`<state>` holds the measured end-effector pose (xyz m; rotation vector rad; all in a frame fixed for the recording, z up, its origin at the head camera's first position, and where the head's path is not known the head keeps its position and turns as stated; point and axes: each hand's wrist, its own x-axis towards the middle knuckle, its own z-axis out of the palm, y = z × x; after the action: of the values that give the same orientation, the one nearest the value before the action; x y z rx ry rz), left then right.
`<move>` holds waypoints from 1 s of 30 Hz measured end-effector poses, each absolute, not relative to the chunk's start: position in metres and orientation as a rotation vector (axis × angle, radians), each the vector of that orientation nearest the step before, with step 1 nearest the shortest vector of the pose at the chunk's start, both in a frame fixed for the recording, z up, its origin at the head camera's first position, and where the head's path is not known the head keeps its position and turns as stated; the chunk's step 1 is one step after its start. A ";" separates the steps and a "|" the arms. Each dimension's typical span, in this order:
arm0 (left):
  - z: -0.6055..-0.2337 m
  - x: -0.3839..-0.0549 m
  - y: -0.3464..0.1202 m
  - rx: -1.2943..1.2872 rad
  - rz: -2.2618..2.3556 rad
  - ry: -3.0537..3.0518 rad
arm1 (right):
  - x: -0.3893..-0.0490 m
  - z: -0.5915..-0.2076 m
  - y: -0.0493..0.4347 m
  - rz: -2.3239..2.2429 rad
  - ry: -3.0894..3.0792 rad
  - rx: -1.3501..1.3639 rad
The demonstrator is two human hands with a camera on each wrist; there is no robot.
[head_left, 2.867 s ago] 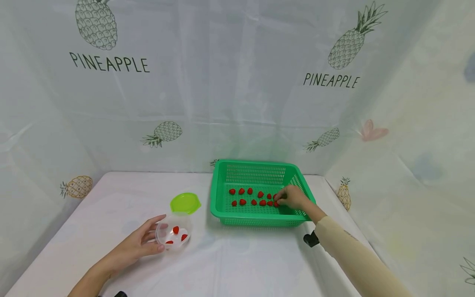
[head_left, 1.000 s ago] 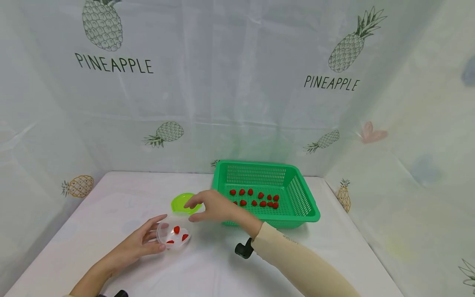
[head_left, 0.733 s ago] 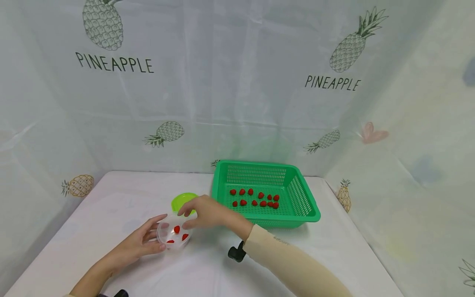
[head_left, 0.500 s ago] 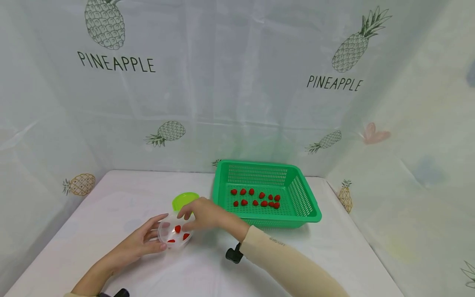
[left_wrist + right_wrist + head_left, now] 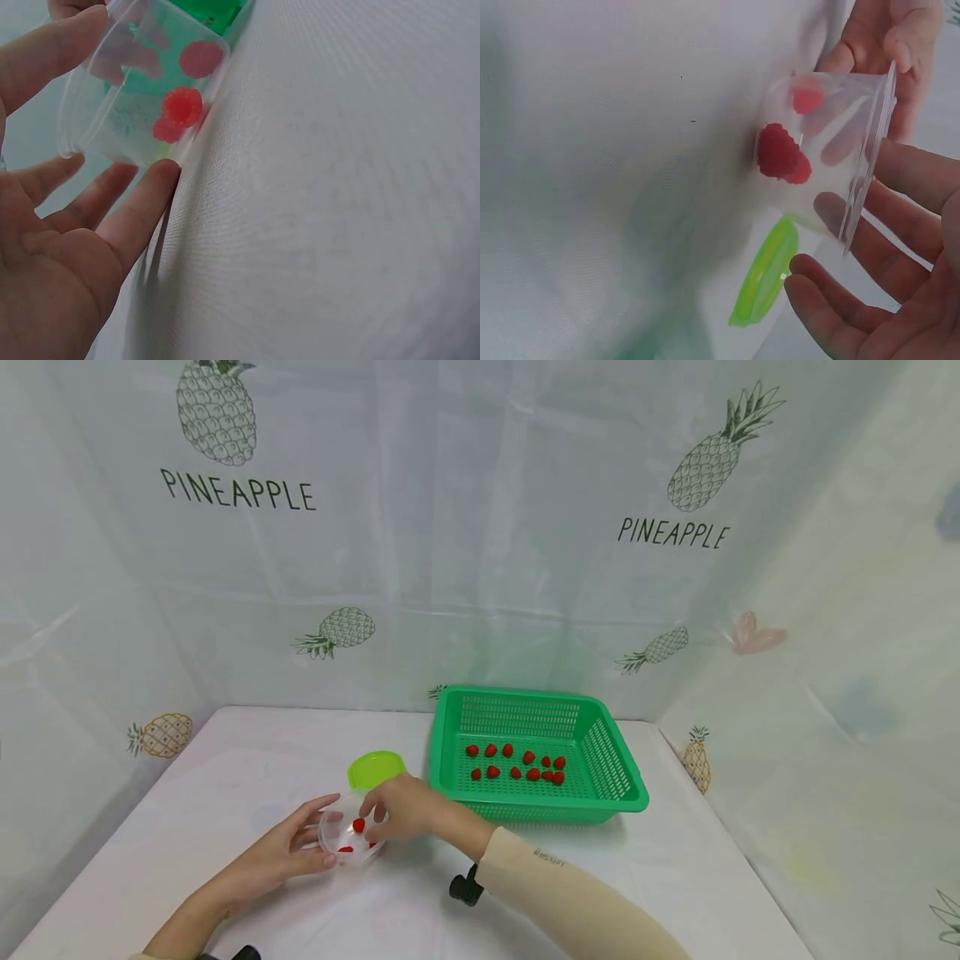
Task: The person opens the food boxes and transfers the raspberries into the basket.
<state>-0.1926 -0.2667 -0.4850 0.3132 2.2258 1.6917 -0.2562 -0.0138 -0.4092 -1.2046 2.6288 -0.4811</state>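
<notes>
A clear round plastic tub stands at the left of the table with three red raspberries in it, one raspberry showing large in the right wrist view. My left hand grips the tub from its left, thumb on the near side and fingers on the far side. From the right, my right hand reaches over the rim, thumb and fingers apart and dipping inside beside a raspberry. Nothing shows between those fingers. One raspberry is partly hidden behind the right thumb.
Just behind the tub lies a bright green lid. To the right stands a green mesh basket holding two rows of raspberries. The white-covered table meets a pineapple-print curtain at the back.
My right hand has left the raspberries in the basket, come left across the table and lowered its fingers into the tub. My left hand has kept its hold on the tub.
</notes>
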 end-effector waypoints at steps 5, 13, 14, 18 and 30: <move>-0.486 -0.191 -0.268 0.339 1.697 2.223 | -0.255 -0.412 -0.016 -0.464 2.632 -1.182; -0.487 -0.190 -0.268 0.372 1.708 2.227 | -0.253 -0.413 -0.025 -0.359 2.676 -1.073; -0.487 -0.190 -0.268 0.380 1.714 2.224 | -0.252 -0.413 -0.026 -0.347 2.680 -1.058; -0.488 -0.191 -0.267 0.406 1.734 2.208 | -0.251 -0.414 -0.028 -0.323 2.683 -1.010; -0.489 -0.191 -0.267 0.413 1.743 2.197 | -0.255 -0.416 -0.027 -0.473 2.598 -1.056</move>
<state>-0.1913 -0.2672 -0.4891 0.4134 2.1973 1.7433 -0.2552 -0.0270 -0.4163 -1.0562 2.5980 -0.4729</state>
